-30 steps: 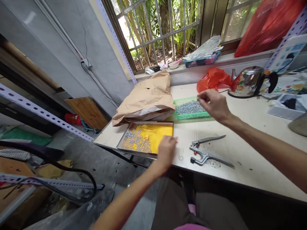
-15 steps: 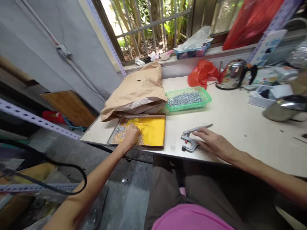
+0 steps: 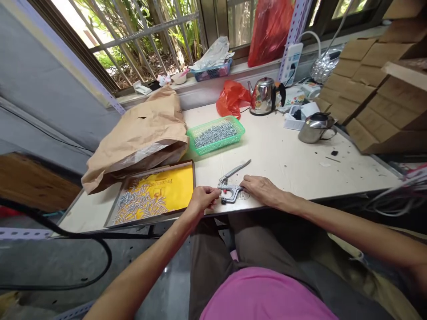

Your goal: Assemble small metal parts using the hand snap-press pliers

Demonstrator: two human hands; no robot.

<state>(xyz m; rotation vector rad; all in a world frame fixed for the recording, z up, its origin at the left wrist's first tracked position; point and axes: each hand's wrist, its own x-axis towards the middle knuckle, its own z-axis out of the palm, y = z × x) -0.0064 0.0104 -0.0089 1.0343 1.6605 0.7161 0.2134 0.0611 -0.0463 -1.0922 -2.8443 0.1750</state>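
Grey snap pliers lie near the front edge of the pale table. My right hand rests over their lower handle, fingers curled on it. My left hand is pinched at the pliers' jaw, holding something small that I cannot make out. To the left sits a flat box with a yellow bottom, with several small metal parts heaped in its left half. A green basket full of the same metal parts stands further back.
A brown paper sack lies behind the yellow box. A red bag, a steel kettle and a steel mug stand at the back. Cardboard boxes are stacked at the right. A black cable loops at the left.
My left hand left the yellow box and came to the pliers' jaw. My right hand went from the green basket down onto the pliers. The view swung right.
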